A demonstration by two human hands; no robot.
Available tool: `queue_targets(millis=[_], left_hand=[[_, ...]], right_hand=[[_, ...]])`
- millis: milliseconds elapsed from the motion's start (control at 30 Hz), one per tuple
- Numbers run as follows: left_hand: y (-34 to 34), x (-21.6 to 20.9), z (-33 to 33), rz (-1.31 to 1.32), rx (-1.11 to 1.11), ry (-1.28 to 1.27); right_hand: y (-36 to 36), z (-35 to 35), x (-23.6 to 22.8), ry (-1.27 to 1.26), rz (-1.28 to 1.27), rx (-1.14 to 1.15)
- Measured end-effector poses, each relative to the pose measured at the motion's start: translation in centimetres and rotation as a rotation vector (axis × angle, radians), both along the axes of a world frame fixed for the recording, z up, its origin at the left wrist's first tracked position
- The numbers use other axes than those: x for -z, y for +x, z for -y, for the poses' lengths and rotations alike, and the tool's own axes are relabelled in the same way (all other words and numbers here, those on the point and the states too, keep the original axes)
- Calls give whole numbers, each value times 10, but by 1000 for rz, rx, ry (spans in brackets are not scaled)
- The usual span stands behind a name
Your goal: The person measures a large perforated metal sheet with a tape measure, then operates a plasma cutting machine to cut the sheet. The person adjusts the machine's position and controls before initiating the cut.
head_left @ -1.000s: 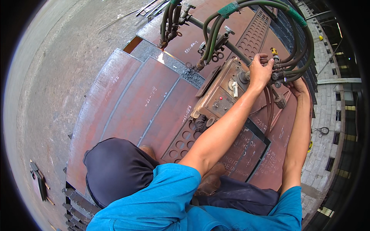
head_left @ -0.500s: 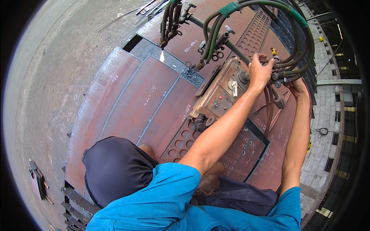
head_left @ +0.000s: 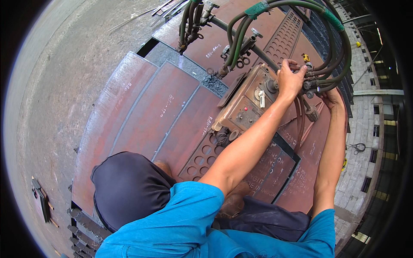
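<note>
My left hand pinches a small valve knob on the gas valve manifold, where several hoses join. Beneath the hoses, my right hand curls against the manifold's underside, its fingertips partly hidden. The manifold belongs to a motorised gas cutting machine, whose worn brown control box has a red button and a dial. A long bar carries two torches out over the steel plates. From the far torch comes a faint bluish-violet flame; at the nearer torch I see none.
Reddish steel plates, cut by narrow gaps, lie beneath the machine. A perforated metal track runs under it. Thick green hoses arch overhead. Grey slag lies near the torches. Concrete floor stretches left; paving is at right.
The far torch's flame has turned from bright white to faint bluish-violet. Both my hands stay at the valve manifold.
</note>
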State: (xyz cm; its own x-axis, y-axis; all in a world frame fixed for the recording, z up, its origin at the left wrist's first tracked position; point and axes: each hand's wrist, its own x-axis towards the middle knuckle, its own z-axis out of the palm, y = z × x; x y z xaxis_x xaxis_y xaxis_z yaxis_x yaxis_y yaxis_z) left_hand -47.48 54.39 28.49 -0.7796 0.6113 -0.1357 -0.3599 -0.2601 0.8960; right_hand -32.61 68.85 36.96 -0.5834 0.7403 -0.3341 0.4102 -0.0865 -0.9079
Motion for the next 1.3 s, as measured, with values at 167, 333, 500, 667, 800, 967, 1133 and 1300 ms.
queue_targets(millis=[167,333,500,667,800,967,1133,1300], left_hand=[[0,0,-1,-7,0,-4],[1,0,-2,-12,-8,-8],[1,0,-2,2,7,-4],[2,2,-6,37,-2,46],[2,3,-8,41,-4,83],[2,4,-7,34,8,97],[1,6,-9,35,3,103],[1,3,-7,32,14,86]], right_hand=[[-2,2,-1,20,21,7],[-1,3,-1,16,21,8],[-3,7,-2,28,22,22],[-1,1,-1,7,7,-6],[5,-9,5,-11,-15,-19],[9,-12,5,-24,-16,-46],[9,-15,5,-37,-18,-42],[11,-14,6,-48,-19,11]])
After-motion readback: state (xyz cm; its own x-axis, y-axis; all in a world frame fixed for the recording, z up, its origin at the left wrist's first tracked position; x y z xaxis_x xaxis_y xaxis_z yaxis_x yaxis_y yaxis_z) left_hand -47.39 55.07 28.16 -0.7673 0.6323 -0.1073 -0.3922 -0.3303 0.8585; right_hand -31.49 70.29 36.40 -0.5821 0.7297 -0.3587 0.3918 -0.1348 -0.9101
